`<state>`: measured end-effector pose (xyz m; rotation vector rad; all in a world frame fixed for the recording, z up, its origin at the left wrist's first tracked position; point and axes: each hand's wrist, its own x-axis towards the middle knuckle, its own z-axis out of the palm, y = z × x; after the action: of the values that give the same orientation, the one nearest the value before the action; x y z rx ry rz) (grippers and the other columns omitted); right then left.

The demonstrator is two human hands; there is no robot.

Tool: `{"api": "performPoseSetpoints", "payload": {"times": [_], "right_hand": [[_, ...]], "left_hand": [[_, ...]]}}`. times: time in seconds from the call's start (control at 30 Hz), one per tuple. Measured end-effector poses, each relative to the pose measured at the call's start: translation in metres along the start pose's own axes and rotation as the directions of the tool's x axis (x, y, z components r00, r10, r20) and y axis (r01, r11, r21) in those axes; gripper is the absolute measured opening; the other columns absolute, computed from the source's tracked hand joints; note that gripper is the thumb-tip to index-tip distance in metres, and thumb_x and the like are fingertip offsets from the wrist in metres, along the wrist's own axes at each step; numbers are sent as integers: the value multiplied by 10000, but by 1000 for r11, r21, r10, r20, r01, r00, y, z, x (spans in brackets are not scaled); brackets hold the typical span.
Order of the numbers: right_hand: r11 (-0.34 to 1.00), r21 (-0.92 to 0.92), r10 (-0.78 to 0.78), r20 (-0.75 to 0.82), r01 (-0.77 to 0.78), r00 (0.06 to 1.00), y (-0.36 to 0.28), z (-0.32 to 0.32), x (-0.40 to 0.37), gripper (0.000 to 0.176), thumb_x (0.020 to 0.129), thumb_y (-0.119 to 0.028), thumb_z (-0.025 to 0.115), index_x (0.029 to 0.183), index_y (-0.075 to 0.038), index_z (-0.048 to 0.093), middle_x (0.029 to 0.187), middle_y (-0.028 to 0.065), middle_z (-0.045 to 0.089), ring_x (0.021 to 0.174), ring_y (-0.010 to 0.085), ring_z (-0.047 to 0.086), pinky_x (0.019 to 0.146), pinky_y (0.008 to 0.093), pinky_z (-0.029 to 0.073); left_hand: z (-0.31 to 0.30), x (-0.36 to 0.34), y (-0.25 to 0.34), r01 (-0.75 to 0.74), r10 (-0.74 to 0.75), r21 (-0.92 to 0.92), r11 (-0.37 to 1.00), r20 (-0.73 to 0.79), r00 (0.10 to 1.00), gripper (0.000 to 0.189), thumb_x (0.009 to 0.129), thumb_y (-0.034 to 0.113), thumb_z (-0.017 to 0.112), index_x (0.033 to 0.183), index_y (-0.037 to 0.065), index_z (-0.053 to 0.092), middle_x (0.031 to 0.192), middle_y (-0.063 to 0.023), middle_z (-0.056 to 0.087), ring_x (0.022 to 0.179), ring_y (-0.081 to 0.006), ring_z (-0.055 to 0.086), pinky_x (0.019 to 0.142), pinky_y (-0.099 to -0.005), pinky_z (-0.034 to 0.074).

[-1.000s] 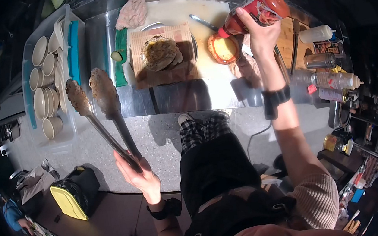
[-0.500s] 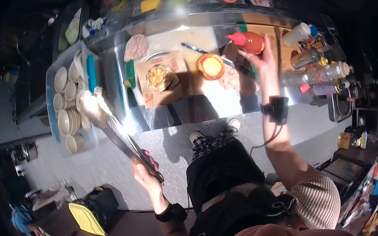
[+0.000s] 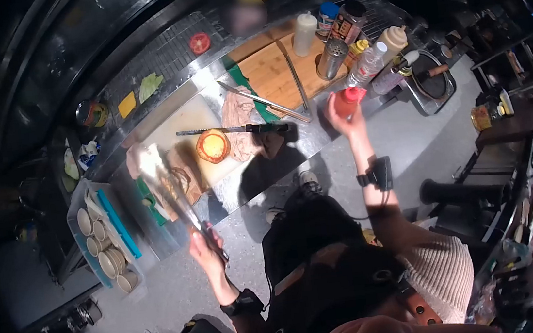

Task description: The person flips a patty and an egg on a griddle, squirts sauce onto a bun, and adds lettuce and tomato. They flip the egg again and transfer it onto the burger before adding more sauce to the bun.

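My left hand [image 3: 207, 251] is closed round the handle end of metal tongs [image 3: 187, 208]. The tongs' tips point over the counter in strong glare, so anything between them cannot be made out. Behind them, a topped food item on brown paper [image 3: 189, 165] is partly covered. My right hand [image 3: 344, 122] grips a red squeeze bottle [image 3: 349, 97] at the counter's front edge, close to several other bottles. A round bun with a yellow topping [image 3: 213, 147] sits on the white cutting board [image 3: 190, 119], just below a black-handled knife [image 3: 229, 130].
A crumpled cloth [image 3: 239, 112] and a long metal utensil [image 3: 267, 102] lie beside a wooden board [image 3: 268, 67]. Clear and metal shakers and bottles [image 3: 333, 59] crowd the right end. A bin of paper cups [image 3: 112, 262] stands left. A tomato slice [image 3: 200, 42] rests on the back rack.
My view has turned to the right. The red bottle in my right hand has moved from above the wooden board towards the bottle group. The tongs now lie across my view of the paper.
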<state>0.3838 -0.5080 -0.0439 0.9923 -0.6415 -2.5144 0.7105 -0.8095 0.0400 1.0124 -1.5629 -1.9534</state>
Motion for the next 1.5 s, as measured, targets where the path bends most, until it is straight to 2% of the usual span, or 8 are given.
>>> {"api": "performPoseSetpoints", "payload": {"times": [0.27, 0.53, 0.63, 0.77, 1.1, 1.37, 1.43, 1.5], "right_hand": [[985, 150, 97, -95, -82, 991, -51, 26, 39, 1128, 733, -255, 737, 1414, -86, -146, 1238, 262, 419, 1043, 392, 532, 864, 496, 534], [800, -532, 261, -109, -278, 959, -52, -10, -8, 537, 929, -405, 462, 1233, 37, 445, 1223, 221, 520, 1171, 283, 499, 984, 415, 433], [-31, -995, 346, 79, 95, 935, -8, -43, -21, 444, 881, -399, 572, 1146, -44, 539, 1055, 108, 610, 951, 174, 594, 783, 301, 485], [-325, -945, 299, -76, 27, 951, 57, -39, -28, 386, 802, -372, 678, 1031, -77, 581, 802, -7, 593, 614, 73, 541, 551, 202, 423], [-295, -955, 255, -66, 13, 965, 76, -28, -21, 301, 816, -303, 651, 983, -57, 604, 704, -46, 535, 621, 34, 487, 565, 188, 406], [-189, -881, 438, 321, 435, 840, 81, -9, -31, 323, 801, -191, 700, 1057, -21, 601, 922, -13, 615, 840, 76, 552, 760, 253, 463], [-310, -798, 293, 437, 517, 850, 78, 19, -54, 348, 809, -222, 702, 1024, 32, 598, 899, 20, 614, 819, 81, 541, 745, 264, 464], [-393, -746, 184, 509, 538, 841, 69, 46, -82, 333, 802, -146, 697, 1043, 50, 578, 930, 9, 600, 885, 65, 515, 784, 253, 444]], "left_hand": [[98, 7, -9, 93, -176, 354, 931, 211, 962, 345, 892, 276, 601, 1065, -21, 570, 730, -9, 567, 588, -77, 489, 499, -232, 415], [211, 32, -62, -485, 278, 580, 654, 412, 868, 496, 854, 303, 651, 1179, -40, 499, 848, -182, 607, 786, -291, 598, 719, -397, 474], [226, 38, -71, -123, -21, 283, 951, 459, 888, 467, 921, 317, 562, 1208, -44, 493, 743, -71, 594, 650, -158, 565, 584, -304, 457], [246, 32, -78, -103, -14, 241, 965, 438, 899, 463, 975, 314, 458, 1283, -32, 450, 672, 2, 540, 546, -76, 494, 486, -210, 398], [242, 27, -55, -256, 40, 428, 867, 453, 890, 786, 978, 429, 326, 1416, -67, -97, 970, -182, 584, 842, -271, 596, 719, -364, 477], [264, 22, -27, 168, -68, -152, 974, 510, 857, 402, 990, 343, 345, 1088, -4, 523, 884, -83, 552, 824, -137, 551, 676, -267, 442], [275, 11, 11, -631, 297, 241, 737, 724, 623, 295, 993, 195, 348, 1094, -33, 506, 913, -93, 555, 862, -163, 559, 728, -291, 457], [283, 7, 15, -730, 286, 155, 665, 850, 441, 280, 935, 65, 420, 1186, -54, 449, 1087, -224, 531, 999, -351, 532, 891, -360, 416]]}}
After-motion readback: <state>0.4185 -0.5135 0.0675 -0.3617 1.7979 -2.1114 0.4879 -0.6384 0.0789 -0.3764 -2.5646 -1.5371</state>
